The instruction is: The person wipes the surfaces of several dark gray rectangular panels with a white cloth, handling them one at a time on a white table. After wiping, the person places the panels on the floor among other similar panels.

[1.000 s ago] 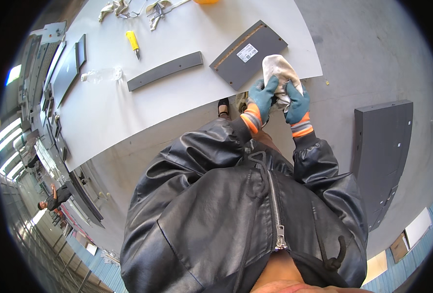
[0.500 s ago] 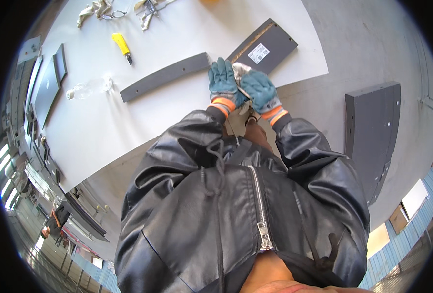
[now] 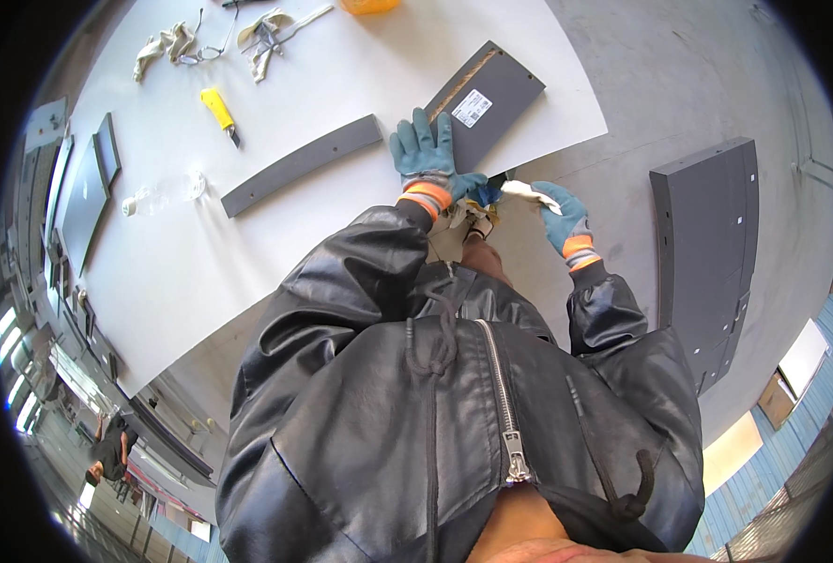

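Observation:
My left hand, in a teal work glove with an orange cuff, has its fingers spread. It lies at the near end of a dark grey board that carries a white label and shows a rough brown edge. Off to the right, past the table's edge, my right hand, gloved alike, has its fingers closed on a white cloth. A long curved grey strip with small holes lies left of my left hand. Below the hands, beside the table edge, some crumpled material is partly hidden.
On the white table are a yellow utility knife, a clear plastic bottle, glasses and crumpled cloths. A stack of curved grey panels stands to the right. Another person is far left.
My right hand has moved away to the right with the white cloth. My hands, close together before, are now apart; my left hand's fingers are spread wider beside the board.

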Motion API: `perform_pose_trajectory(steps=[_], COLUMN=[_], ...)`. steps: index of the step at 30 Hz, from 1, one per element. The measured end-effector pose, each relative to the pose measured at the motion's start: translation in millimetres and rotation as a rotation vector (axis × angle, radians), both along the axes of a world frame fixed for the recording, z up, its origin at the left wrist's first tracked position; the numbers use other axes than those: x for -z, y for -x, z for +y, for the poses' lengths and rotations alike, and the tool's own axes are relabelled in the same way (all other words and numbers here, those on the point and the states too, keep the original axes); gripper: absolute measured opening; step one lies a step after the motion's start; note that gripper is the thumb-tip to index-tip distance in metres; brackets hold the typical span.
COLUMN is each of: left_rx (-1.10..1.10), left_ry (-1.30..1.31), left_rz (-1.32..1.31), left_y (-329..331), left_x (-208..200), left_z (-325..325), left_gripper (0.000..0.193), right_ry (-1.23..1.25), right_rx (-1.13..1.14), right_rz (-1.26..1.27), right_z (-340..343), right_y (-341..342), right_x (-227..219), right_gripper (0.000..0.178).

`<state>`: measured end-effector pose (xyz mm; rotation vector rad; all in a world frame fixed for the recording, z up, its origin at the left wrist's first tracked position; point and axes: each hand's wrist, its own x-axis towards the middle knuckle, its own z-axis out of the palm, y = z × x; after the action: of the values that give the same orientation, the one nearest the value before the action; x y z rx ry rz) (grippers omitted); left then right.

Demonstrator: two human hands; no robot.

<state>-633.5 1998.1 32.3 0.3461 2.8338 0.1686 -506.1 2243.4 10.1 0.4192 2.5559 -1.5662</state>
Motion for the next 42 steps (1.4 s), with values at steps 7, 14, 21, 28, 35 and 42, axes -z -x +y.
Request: perform_pose_trajectory(steps=[7, 14, 21, 28, 35, 42], left_rx=[-0.046, -0.653, -0.485, -0.933, -1.086, -0.959], left_ry=[-0.184, -1.873, -2.635, -2.159, -1.807, -1.872], left_rz=[-0.07, -1.465, -1.36, -1.314, -1.216, -1.182], left_y=[1, -24, -41, -46, -44, -47], left_x=[-41, -28, 38, 39, 44, 54], left_z=[0, -31, -39, -38, -31, -43], left_gripper=[0.113, 0.094, 0.093, 0.081, 0.059, 0.04], right_ry=[0.403, -0.291, -0.387, -0.483, -0.298, -0.604], right_rx=[0.542, 0.0, -0.525, -0.522, -0.086, -0.306], right_rz=[0.058, 0.824, 0.725, 0.612, 0.635, 0.817], right_z=[-10, -21, -111, -118, 14, -51], right_y=[30, 53, 60, 77, 206, 159], right_x=[-51, -76, -48, -4, 32, -19], right_gripper=[0.031, 0.039, 0.044, 0.039, 0.024, 0.046])
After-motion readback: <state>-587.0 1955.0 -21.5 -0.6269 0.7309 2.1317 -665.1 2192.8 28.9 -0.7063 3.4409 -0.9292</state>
